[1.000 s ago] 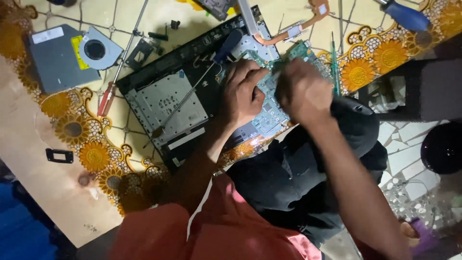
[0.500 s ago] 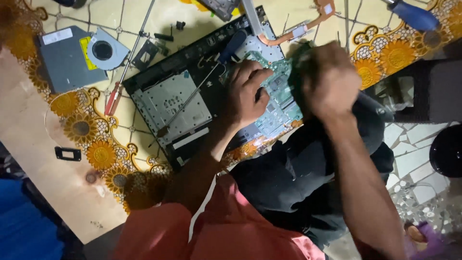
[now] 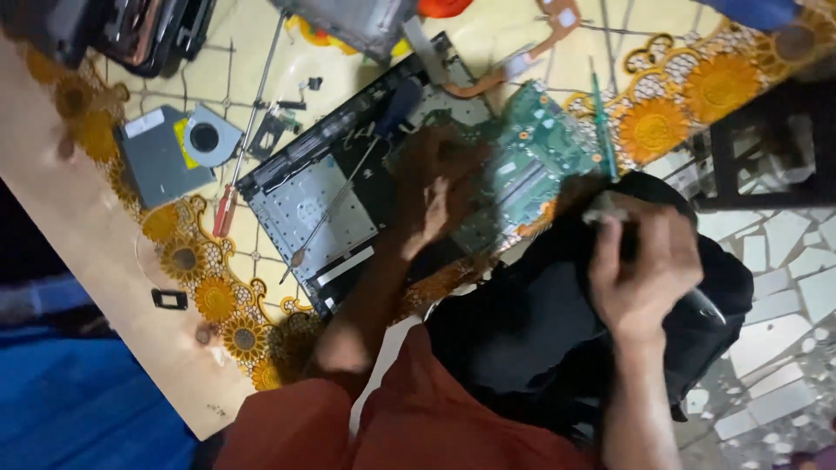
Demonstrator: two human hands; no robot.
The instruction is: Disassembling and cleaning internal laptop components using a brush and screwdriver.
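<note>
Out past the left hand (image 3: pixel 435 196), on the far side of the opened laptop base (image 3: pixel 322 218), lay a flat grey optical drive (image 3: pixel 157 161) carrying two labels: a small white rectangle near its far corner and a yellow patch just beside the round fan (image 3: pixel 206 139) that rested against it. What the labels said was too small to tell. A small black rectangular piece (image 3: pixel 169 299) sat alone on the floral tablecloth (image 3: pixel 218 300), well apart from both hands.

The left hand lay palm down with the fingers loosely spread, pressing on the laptop base where the green circuit board (image 3: pixel 540 161) met the black frame. The board was bright green, crowded with small components, and lay tilted across the base between the two hands, its near edge close to a black bag (image 3: pixel 540 322) on the person's lap. The base showed a perforated silver metal plate further from the right hand.

The right hand (image 3: pixel 644 270) was raised over the bag, fingers curled closed round a slim dark tool (image 3: pixel 697 300) whose end stuck out below the palm; its kind could not be told.

A long thin screwdriver (image 3: pixel 335 209) rested across the silver plate just beside the left hand, and a red-handled screwdriver (image 3: pixel 228 209) lay beyond the base.
</note>
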